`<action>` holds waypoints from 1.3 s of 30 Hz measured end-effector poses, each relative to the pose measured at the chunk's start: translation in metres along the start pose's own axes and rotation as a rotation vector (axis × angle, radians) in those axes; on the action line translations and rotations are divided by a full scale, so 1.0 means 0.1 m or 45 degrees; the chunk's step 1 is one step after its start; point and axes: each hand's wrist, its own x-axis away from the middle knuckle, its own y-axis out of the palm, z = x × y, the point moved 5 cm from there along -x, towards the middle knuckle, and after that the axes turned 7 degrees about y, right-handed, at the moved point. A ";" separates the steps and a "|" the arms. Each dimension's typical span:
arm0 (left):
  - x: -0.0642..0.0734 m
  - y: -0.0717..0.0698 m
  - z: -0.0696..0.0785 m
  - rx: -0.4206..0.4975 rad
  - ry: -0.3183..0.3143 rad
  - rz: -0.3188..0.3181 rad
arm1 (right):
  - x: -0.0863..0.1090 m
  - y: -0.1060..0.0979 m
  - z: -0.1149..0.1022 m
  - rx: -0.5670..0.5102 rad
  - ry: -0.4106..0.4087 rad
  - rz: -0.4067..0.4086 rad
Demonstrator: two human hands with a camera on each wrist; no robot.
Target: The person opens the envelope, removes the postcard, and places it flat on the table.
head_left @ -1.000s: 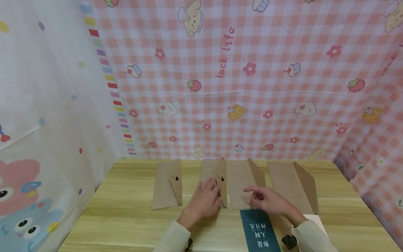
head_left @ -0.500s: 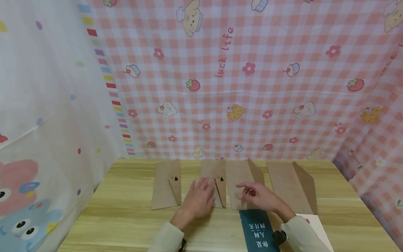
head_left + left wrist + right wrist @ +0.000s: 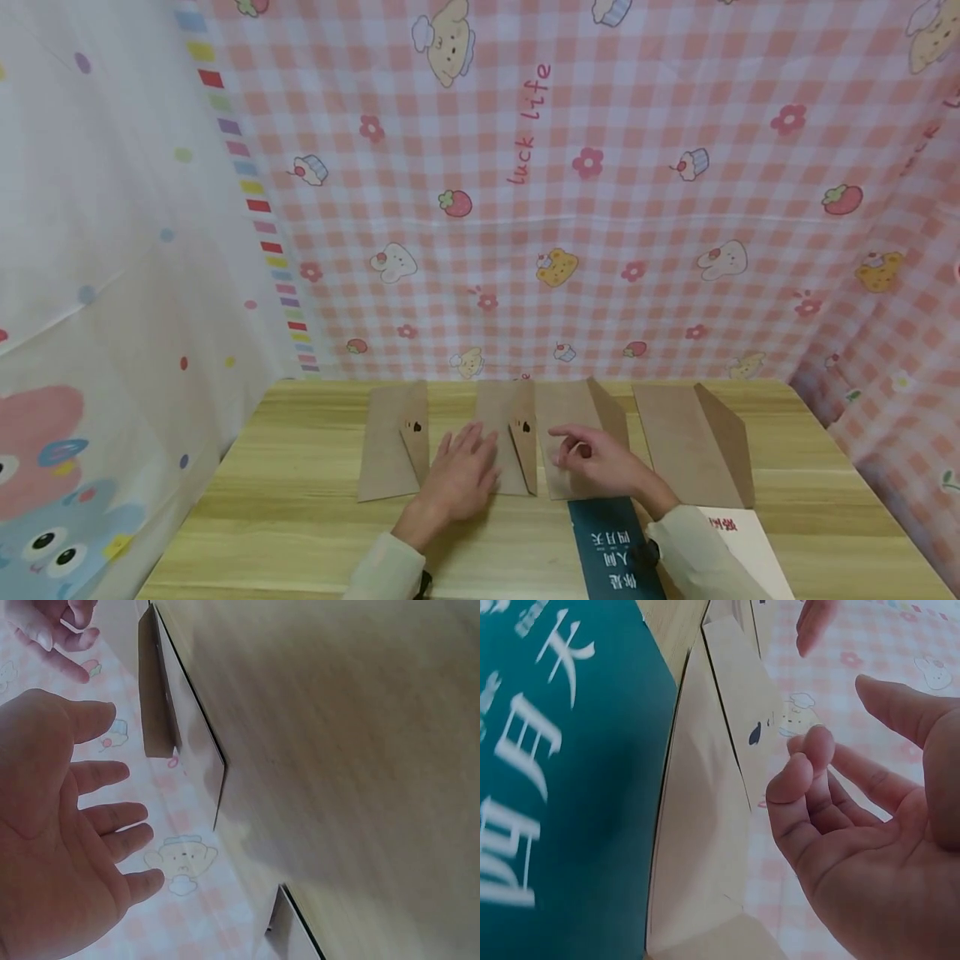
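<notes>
Several brown paper envelopes lie in a row. The leftmost envelope [image 3: 381, 437] and the second envelope [image 3: 497, 407] have folded flaps with a small dark mark. My left hand [image 3: 456, 482] is over the second envelope's left edge, fingers extended; the left wrist view shows this hand [image 3: 71, 825] raised off the table, holding nothing. My right hand [image 3: 606, 460] hovers over the third envelope [image 3: 564, 404], whose flap is unfolded. In the right wrist view this hand [image 3: 870, 847] has some fingers bent, thumb outstretched, and nothing held. The fourth envelope [image 3: 675, 433] also has its flap unfolded.
A teal card [image 3: 596, 562] with white characters lies below the third envelope, partly under the right wrist. A cream card [image 3: 757, 554] with red characters is half hidden by the right sleeve. Checked pink cloth [image 3: 480, 167] hangs behind the wooden table [image 3: 262, 500].
My left hand has slid left off the second envelope's flap, uncovering its dark mark. My right hand has shifted left across the third envelope, exposing more of the cream card.
</notes>
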 end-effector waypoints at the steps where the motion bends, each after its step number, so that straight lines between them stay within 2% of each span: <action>1: 0.00 0.00 -0.01 0.003 -0.002 0.000 | -0.02 0.01 0.00 -0.009 0.019 0.004; 13: 0.00 0.02 -0.03 0.017 -0.019 -0.014 | -0.22 0.21 0.06 -0.162 0.144 0.068; 22: -0.01 0.08 -0.06 0.038 -0.040 -0.057 | -0.33 0.36 0.10 -0.133 0.218 0.173; 32: -0.03 0.11 -0.09 0.033 -0.033 -0.076 | -0.42 0.52 0.03 -0.146 0.258 0.143; 39: -0.04 0.16 -0.16 0.062 -0.054 -0.106 | -0.47 0.61 0.03 -0.049 0.271 0.162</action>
